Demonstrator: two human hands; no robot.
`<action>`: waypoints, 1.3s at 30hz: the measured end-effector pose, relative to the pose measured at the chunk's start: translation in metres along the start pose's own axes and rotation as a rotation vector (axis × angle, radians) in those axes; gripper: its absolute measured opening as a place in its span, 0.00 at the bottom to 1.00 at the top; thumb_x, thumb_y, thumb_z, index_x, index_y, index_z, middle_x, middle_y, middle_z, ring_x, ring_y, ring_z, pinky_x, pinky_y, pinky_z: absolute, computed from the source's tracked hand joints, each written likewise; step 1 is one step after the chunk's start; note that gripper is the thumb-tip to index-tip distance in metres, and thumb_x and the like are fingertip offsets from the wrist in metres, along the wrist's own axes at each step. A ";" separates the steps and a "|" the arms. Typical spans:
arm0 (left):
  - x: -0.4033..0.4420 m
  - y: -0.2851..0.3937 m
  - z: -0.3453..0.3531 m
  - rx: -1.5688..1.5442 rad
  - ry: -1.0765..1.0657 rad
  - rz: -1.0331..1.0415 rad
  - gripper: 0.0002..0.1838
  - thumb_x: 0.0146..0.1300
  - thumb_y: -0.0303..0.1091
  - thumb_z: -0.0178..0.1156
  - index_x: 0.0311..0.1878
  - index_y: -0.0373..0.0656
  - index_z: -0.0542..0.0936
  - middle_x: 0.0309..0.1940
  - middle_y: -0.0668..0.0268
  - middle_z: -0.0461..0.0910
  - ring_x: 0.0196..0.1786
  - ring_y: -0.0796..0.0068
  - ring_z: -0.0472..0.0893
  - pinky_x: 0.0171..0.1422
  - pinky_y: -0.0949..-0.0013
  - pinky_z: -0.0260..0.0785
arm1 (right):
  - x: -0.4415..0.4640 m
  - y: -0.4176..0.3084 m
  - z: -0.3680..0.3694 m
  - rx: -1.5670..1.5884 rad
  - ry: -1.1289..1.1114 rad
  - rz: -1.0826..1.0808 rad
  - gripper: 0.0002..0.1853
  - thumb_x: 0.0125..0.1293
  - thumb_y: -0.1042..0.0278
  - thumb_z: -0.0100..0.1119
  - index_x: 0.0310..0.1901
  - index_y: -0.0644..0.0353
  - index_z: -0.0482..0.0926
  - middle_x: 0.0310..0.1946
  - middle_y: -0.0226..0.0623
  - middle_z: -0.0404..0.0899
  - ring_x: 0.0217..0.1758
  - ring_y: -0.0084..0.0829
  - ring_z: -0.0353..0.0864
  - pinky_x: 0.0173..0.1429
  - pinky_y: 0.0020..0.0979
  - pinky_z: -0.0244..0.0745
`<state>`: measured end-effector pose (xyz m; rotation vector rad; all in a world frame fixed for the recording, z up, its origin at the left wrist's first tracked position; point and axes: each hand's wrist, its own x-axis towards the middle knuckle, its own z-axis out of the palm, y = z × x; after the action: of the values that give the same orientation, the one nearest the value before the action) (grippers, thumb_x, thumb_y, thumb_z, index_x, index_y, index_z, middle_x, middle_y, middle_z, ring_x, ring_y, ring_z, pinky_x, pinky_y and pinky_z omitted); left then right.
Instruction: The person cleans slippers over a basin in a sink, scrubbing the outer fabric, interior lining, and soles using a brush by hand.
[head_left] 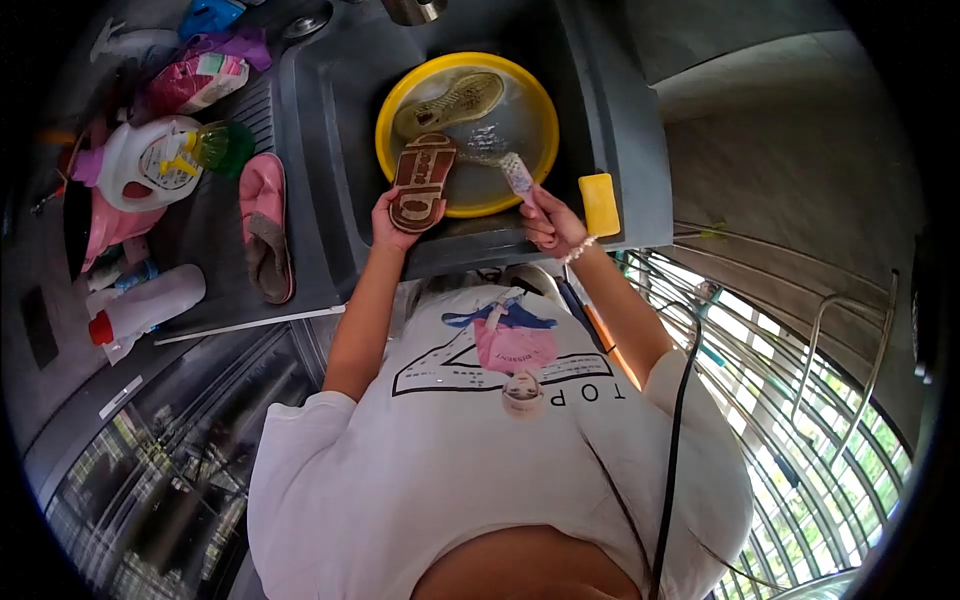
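Observation:
My left hand [396,222] grips a shoe [424,182] by its near end, with the brown patterned sole facing up, over the near left rim of a yellow basin [548,150]. In my right hand [553,222] is a scrubbing brush [517,175] with a pinkish handle; its head lies over the basin's right side, apart from the sole. Cloudy water fills the basin, and a second shoe [462,102] with a pale sole rests in it at the far side. A yellow sponge or soap block [599,205] sits on the sink ledge beside my right hand.
The basin stands in a dark grey sink [340,130]. Left on the drainboard lies a pink and grey slipper [264,228]. Beyond it are a white jug [160,165], a green spray bottle [222,148] and a red-capped white bottle [150,303]. A metal rack [850,340] is at right.

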<state>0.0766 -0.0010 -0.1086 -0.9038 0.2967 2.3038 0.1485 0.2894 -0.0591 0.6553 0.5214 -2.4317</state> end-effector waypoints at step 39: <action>0.034 0.025 -0.031 -0.024 0.093 -0.006 0.22 0.69 0.47 0.42 0.60 0.49 0.70 0.59 0.55 0.70 0.55 0.49 0.72 0.53 0.42 0.68 | 0.188 -0.012 -0.063 -1.677 0.668 -0.275 0.21 0.66 0.70 0.47 0.60 0.51 0.71 0.43 0.48 0.81 0.45 0.50 0.80 0.50 0.43 0.75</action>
<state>0.0581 -0.0167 -0.1555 -1.0243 0.3059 2.2681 0.0263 0.2518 -0.2117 0.5210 2.5055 -1.0597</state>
